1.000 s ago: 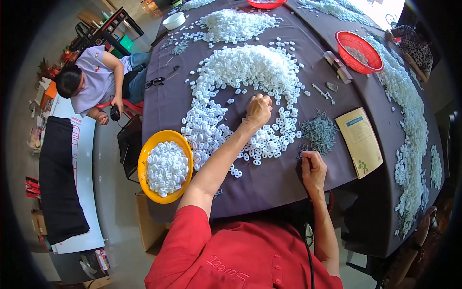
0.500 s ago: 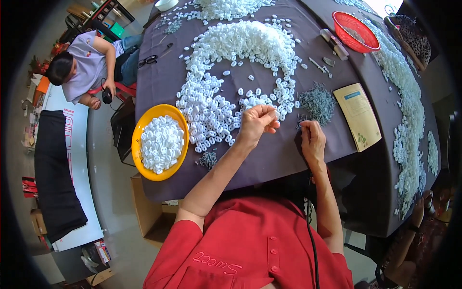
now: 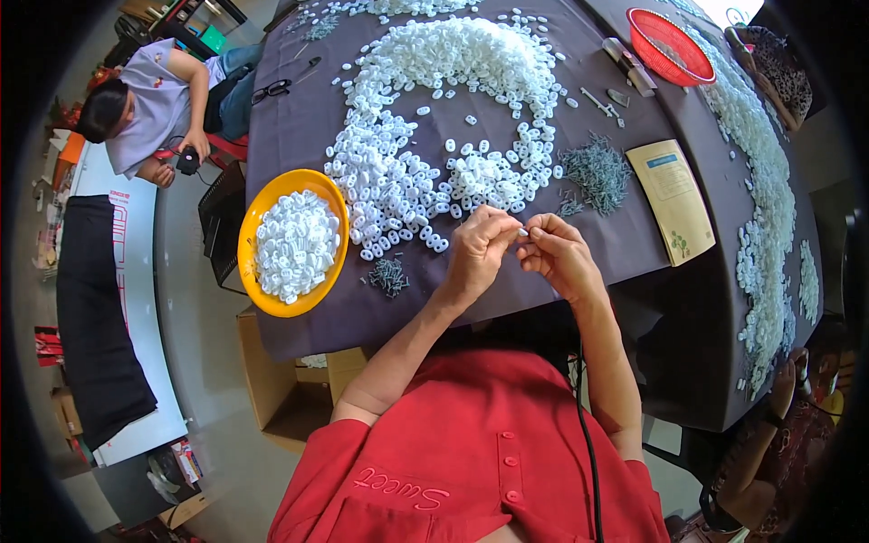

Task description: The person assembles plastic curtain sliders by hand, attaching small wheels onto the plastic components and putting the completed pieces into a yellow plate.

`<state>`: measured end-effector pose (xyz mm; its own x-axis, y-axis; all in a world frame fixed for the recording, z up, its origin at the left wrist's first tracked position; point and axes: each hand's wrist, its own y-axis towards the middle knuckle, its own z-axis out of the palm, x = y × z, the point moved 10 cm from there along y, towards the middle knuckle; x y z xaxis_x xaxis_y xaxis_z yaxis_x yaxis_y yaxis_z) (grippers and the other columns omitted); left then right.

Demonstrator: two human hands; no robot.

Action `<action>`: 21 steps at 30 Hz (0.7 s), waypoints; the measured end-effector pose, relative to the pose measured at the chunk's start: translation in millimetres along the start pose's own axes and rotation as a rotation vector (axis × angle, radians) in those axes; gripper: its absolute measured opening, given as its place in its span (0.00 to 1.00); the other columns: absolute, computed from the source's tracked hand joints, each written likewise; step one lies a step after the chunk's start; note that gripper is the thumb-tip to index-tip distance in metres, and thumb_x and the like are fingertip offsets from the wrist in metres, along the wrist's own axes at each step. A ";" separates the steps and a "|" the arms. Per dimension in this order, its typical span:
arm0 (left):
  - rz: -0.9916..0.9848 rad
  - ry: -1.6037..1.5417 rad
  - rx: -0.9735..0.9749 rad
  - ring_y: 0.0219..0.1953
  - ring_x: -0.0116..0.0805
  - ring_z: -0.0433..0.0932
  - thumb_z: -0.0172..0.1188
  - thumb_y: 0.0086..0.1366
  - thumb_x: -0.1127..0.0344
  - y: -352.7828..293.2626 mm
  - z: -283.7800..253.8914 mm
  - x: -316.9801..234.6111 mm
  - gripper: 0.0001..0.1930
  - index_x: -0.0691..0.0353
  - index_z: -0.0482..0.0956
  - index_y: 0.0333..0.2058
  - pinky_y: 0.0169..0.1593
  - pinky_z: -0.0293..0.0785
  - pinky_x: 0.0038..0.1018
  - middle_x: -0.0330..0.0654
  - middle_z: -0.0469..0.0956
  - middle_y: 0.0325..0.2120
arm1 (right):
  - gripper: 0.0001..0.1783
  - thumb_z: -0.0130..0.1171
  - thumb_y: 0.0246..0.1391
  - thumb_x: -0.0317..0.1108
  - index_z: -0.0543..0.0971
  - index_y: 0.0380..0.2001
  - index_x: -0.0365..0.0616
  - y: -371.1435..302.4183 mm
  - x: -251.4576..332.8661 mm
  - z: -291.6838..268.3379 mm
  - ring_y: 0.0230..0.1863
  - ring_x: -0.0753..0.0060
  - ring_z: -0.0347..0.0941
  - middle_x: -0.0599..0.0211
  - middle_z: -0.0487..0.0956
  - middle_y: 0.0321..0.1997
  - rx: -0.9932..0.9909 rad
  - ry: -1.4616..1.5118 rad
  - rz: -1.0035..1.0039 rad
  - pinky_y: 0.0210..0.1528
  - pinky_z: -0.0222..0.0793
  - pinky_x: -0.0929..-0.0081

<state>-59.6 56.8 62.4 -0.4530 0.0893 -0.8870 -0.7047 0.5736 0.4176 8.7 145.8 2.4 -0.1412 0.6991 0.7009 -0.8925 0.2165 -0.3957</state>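
In front of my chest, at the table's near edge, both hands meet. My left hand [image 3: 480, 252] is closed in a pinch on a small white plastic piece [image 3: 522, 233], mostly covered by fingertips. The fingers of my right hand [image 3: 563, 257] are pinched together against that piece from the right; whatever they hold is too small to make out. Just beyond lies a heap of white oval two-holed plastic pieces [image 3: 493, 181]. Right of it is a pile of thin grey pins [image 3: 597, 175], and a smaller pile of grey pins [image 3: 389, 277] lies left of my left hand.
A yellow bowl [image 3: 254, 288] of white pieces stands at the table's left edge. On the right lie a tan paper packet [image 3: 670, 201] and a red basket [image 3: 672, 50]. Glasses [image 3: 272, 90] lie at far left. One person [image 3: 154, 100] sits left; others are at right.
My right hand has moved left from beside the grey pins to meet my left hand. My left hand has lowered slightly. The view has shifted a little.
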 end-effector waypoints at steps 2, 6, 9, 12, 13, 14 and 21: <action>0.069 0.025 0.018 0.25 0.25 0.75 0.57 0.52 0.83 -3.0 -0.1 -4.8 0.07 0.66 0.76 0.30 0.28 0.72 0.19 0.38 0.73 0.28 | 0.03 0.45 0.57 0.26 0.69 0.33 0.39 1.5 -4.3 -1.6 0.26 0.74 0.74 0.63 0.75 0.29 0.029 0.003 0.029 0.26 0.72 0.80; 0.040 0.020 0.041 0.24 0.24 0.74 0.57 0.53 0.81 -7.1 -0.6 -0.1 0.06 0.66 0.77 0.31 0.27 0.71 0.18 0.37 0.73 0.26 | 0.03 0.47 0.56 0.26 0.69 0.33 0.39 6.1 -10.8 -1.9 0.25 0.76 0.72 0.66 0.74 0.27 0.058 -0.019 0.007 0.25 0.70 0.82; -0.299 -0.200 -0.013 0.23 0.22 0.73 0.57 0.56 0.77 -17.6 0.2 27.9 0.05 0.66 0.77 0.32 0.26 0.70 0.17 0.36 0.74 0.25 | 0.03 0.48 0.56 0.27 0.70 0.32 0.39 8.5 -5.6 -3.7 0.24 0.79 0.71 0.68 0.73 0.26 0.009 -0.135 -0.114 0.24 0.68 0.84; -0.529 -0.422 -0.049 0.22 0.19 0.72 0.57 0.58 0.73 -31.9 9.4 48.7 0.05 0.66 0.77 0.33 0.25 0.69 0.16 0.36 0.76 0.23 | 0.03 0.49 0.55 0.26 0.70 0.32 0.38 7.5 -1.2 -6.2 0.24 0.82 0.71 0.70 0.73 0.26 -0.054 -0.280 -0.241 0.24 0.68 0.85; -0.503 -0.452 -0.031 0.21 0.18 0.72 0.57 0.59 0.71 -32.6 11.8 47.3 0.06 0.66 0.77 0.34 0.25 0.69 0.15 0.36 0.77 0.22 | 0.03 0.50 0.55 0.26 0.71 0.32 0.38 6.0 1.4 -4.3 0.24 0.83 0.71 0.71 0.73 0.26 -0.053 -0.326 -0.295 0.25 0.68 0.85; -0.505 -0.452 -0.034 0.21 0.18 0.72 0.57 0.59 0.71 -33.7 12.0 48.7 0.06 0.66 0.77 0.34 0.25 0.69 0.15 0.36 0.77 0.22 | 0.03 0.50 0.55 0.26 0.71 0.32 0.38 5.8 -0.5 -2.9 0.24 0.83 0.71 0.71 0.73 0.26 -0.052 -0.327 -0.292 0.25 0.68 0.85; -0.589 -0.486 -0.073 0.22 0.21 0.73 0.54 0.61 0.70 -38.2 8.8 58.2 0.05 0.66 0.75 0.31 0.24 0.69 0.16 0.36 0.76 0.22 | 0.04 0.51 0.54 0.25 0.73 0.33 0.38 6.2 -0.3 -1.7 0.25 0.83 0.71 0.71 0.75 0.25 -0.061 -0.296 -0.320 0.26 0.68 0.86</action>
<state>-54.2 47.3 -6.9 0.2871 0.1433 -0.9471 -0.7975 0.5835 -0.1535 4.0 148.1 -1.2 0.0140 0.3668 0.9302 -0.8856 0.4365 -0.1588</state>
